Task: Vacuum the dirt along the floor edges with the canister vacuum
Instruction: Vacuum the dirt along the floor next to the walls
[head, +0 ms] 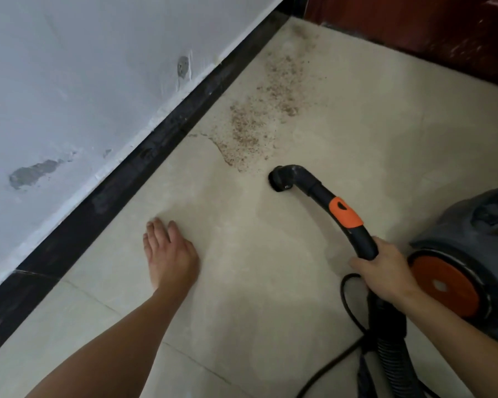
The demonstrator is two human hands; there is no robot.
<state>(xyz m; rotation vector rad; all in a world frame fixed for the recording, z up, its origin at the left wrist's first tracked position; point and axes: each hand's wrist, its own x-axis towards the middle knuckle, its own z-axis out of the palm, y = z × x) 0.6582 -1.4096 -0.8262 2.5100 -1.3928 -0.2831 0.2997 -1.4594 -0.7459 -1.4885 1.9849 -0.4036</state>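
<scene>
A band of brown gritty dirt [259,110] lies on the beige tile floor, running along the dark baseboard [167,133] toward the far corner. My right hand [385,271] grips the black curved vacuum handle [328,202], which carries an orange slider. Its round nozzle opening [279,179] sits on the floor just below the near end of the dirt. The grey canister vacuum [472,248] with an orange wheel stands at the right. My left hand [167,251] rests flat on the tile, fingers straight, holding nothing.
A white wall [69,81] with chipped patches rises above the baseboard at left. A dark red-brown wooden door or cabinet [431,27] closes off the far right. The black ribbed hose [388,340] and a black power cord [345,300] trail on the floor by my right wrist.
</scene>
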